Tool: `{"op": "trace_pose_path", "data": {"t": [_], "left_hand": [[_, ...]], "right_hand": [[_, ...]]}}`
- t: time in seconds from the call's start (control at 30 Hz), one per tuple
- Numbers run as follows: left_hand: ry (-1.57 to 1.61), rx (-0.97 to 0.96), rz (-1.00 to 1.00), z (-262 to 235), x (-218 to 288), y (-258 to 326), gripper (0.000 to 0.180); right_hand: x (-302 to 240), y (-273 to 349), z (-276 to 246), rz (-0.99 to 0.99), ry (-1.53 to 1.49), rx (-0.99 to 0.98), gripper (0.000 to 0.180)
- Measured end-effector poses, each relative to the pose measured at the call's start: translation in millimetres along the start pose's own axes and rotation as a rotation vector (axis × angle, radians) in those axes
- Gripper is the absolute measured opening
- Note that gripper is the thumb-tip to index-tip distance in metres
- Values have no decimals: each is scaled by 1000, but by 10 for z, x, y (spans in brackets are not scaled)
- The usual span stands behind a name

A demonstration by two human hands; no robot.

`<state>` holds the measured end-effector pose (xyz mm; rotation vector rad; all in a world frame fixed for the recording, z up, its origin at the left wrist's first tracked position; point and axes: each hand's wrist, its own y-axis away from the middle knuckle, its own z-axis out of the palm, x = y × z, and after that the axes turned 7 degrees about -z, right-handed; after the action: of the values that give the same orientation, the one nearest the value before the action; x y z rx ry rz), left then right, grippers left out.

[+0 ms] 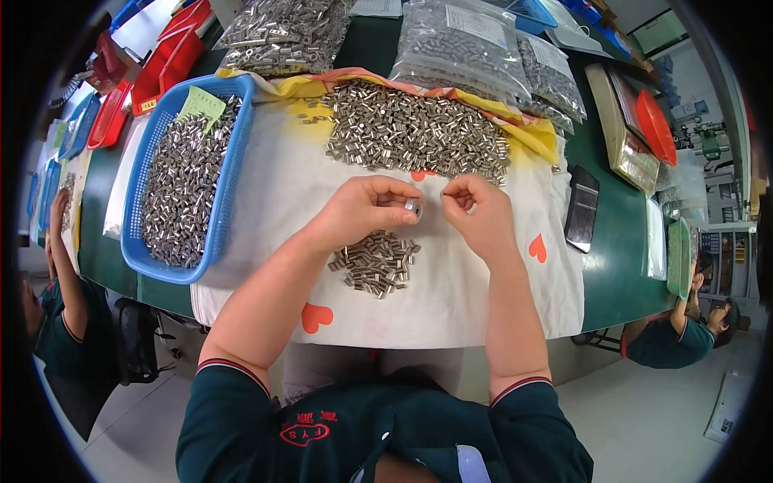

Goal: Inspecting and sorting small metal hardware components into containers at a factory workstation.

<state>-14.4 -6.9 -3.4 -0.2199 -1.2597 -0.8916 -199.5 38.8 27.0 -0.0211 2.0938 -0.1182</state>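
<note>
My left hand [372,211] is closed on a small round metal gauge ring [413,207], its silvery end facing my other hand. Just to its right, my right hand [477,211] pinches with thumb and forefinger; whatever is between the fingertips is too small to make out. Beneath my left hand lies a small heap of short metal pins [377,266] on the white cloth [515,298]. Beyond both hands spreads a much larger pile of similar metal cylinders [419,129].
On the left stands a blue basket [211,233] full of metal pieces, with a green slip inside. Bulging clear bags [459,48] of parts line the back. A black phone [581,209] and a red tray [655,129] lie right. Co-workers sit at both sides.
</note>
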Motion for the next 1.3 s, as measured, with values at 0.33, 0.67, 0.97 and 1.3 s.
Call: {"op": "trace_pose_path", "data": {"t": [0.33, 0.67, 0.97, 1.3], "left_hand": [[-14, 81, 15, -10, -31, -10, 30], [-142, 76, 2, -3, -1, 11, 30], [-251, -62, -43, 38, 58, 56, 28], [24, 10, 1, -20, -22, -6, 30]], "right_hand": [[-82, 105, 145, -136, -98, -74, 10], [-128, 83, 50, -58, -86, -162, 9], [129, -10, -245, 185, 260, 48, 13], [-34, 48, -27, -13, 111, -69, 8]]}}
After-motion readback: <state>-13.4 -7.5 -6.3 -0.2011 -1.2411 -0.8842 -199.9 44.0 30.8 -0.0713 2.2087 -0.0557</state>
